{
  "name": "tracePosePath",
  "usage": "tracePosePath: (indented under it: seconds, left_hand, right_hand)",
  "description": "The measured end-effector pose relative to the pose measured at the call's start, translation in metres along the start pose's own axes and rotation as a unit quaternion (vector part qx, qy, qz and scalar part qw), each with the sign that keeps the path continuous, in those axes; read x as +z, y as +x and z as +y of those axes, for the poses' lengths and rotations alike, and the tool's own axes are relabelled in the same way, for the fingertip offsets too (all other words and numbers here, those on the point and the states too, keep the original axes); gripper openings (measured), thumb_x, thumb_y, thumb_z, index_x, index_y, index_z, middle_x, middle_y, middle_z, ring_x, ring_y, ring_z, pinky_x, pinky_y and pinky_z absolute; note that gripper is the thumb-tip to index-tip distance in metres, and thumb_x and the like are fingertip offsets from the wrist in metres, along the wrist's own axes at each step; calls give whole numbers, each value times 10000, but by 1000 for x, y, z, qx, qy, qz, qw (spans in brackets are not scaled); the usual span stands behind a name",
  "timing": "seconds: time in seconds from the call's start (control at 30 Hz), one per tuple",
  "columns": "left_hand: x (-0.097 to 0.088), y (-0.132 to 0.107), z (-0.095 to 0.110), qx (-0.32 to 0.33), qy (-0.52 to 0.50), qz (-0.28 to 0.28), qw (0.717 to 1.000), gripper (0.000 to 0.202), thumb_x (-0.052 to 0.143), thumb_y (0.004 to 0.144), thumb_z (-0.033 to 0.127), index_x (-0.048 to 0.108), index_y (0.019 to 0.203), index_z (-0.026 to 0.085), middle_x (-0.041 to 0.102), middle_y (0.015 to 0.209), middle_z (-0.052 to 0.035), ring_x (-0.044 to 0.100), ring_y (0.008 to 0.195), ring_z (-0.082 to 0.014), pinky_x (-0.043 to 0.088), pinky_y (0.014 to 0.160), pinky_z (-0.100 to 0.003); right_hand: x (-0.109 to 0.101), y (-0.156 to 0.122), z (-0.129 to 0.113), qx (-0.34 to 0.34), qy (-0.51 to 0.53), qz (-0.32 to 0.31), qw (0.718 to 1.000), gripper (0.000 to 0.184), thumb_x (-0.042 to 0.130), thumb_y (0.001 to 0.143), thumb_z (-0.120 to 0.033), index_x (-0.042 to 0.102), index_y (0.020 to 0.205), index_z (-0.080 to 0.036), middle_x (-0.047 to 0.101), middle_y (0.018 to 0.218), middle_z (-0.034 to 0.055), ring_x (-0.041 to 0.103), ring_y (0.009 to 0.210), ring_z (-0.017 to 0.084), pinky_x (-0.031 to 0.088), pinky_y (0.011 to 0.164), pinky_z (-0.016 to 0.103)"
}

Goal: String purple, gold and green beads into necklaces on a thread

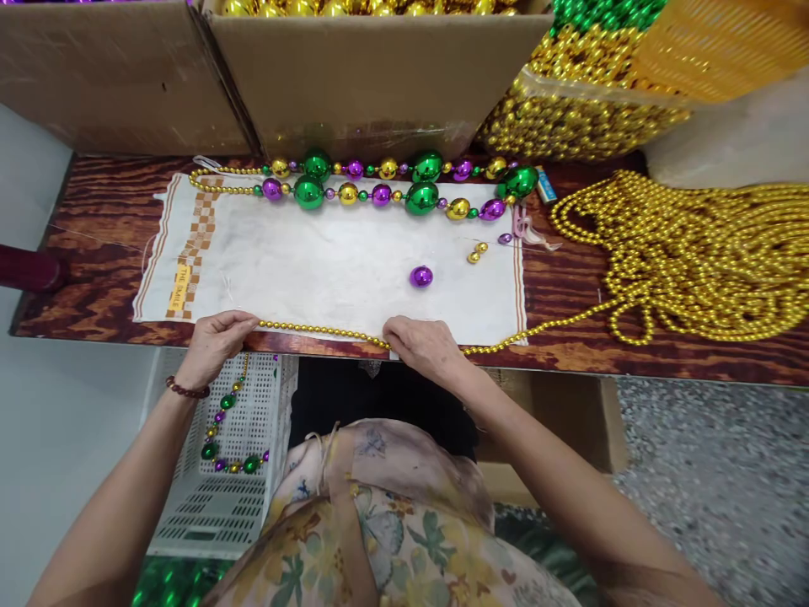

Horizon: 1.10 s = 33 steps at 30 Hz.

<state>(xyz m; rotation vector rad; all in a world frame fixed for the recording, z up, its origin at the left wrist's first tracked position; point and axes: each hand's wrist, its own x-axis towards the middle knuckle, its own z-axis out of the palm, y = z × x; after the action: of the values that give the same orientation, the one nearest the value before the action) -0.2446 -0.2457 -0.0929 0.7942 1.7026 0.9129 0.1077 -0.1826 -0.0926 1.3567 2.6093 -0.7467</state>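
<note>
A strand of small gold beads [316, 329] runs along the front edge of the wooden table. My left hand [221, 337] pinches its left end; my right hand [420, 346] is closed around it further right. From there the strand leads to a big heap of gold bead strands [708, 253]. Beneath it lies a white towel [303, 261] with a checked border. One loose purple bead [420, 276] rests on the towel, with two small gold beads [477, 252] and a small purple one [504, 239] to its right. A necklace of green, purple and gold beads [381, 195] stretches along the back.
Cardboard boxes [372, 76] stand behind the table, one holding gold beads. Bags of gold beads [569, 110] and an orange basket [726, 46] are at the back right. Below the table, a white plastic basket [208, 514] holds a beaded necklace [221, 417].
</note>
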Motion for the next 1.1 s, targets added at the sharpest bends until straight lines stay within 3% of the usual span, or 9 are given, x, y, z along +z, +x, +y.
tracePosePath:
  seconds: [0.3,0.5,0.63,0.77,0.83,0.93,1.0,1.1]
  left_hand:
    - [6,-4,5,-1,32,0,999,286,800,624,363,718,784,141,476,489,50,310,426,-51,210,411,-190]
    - [6,-3,5,10,67,-10,998,289,767,664,393,710,792,140,482,515,46,308,443,-56,206,424,-200]
    - [6,-5,11,84,140,-42,986,259,698,754,410,688,775,152,528,584,27,403,519,-87,316,502,-217]
    - [9,-12,25,207,247,-51,945,217,631,837,360,680,761,163,596,753,-19,542,734,-138,418,710,-262]
    - [12,-16,33,232,268,-56,933,215,604,868,340,670,765,163,585,766,-20,540,741,-137,410,720,-265]
    - [17,-20,41,225,259,-69,937,232,582,892,344,643,769,157,576,739,-12,527,704,-129,404,684,-254]
    - [18,-22,44,209,237,-74,946,258,559,907,365,627,777,154,580,725,-8,524,687,-126,407,663,-245]
    - [18,-24,44,217,251,-47,942,269,521,923,358,605,769,154,554,672,10,480,636,-113,378,615,-234]
  right_hand:
    - [9,-15,5,47,57,121,990,156,468,908,-197,616,860,-194,708,841,18,603,698,154,281,603,273]
    - [8,-7,2,18,114,183,976,179,446,960,-235,609,894,-201,693,906,28,622,802,150,370,666,254]
    - [7,-3,-1,-14,56,192,980,179,478,975,-271,621,1046,-188,701,989,53,625,870,195,394,687,291]
    - [3,16,-23,-102,-1,253,962,223,506,976,-278,639,1107,-155,676,1136,116,585,994,257,396,808,363]
    - [2,35,-47,-150,24,241,959,224,536,974,-305,650,1096,-156,680,1149,111,575,1032,265,381,847,378]
    - [2,66,-90,-205,73,158,963,288,582,965,-365,641,1151,-154,691,1156,98,587,1056,258,362,875,379]
    - [4,83,-111,-212,97,101,967,287,544,992,-348,632,1185,-156,704,1118,85,610,1029,235,354,870,368]
    - [7,96,-124,-205,124,67,969,255,457,1033,-297,646,1150,-172,709,1032,59,627,978,194,357,826,322]
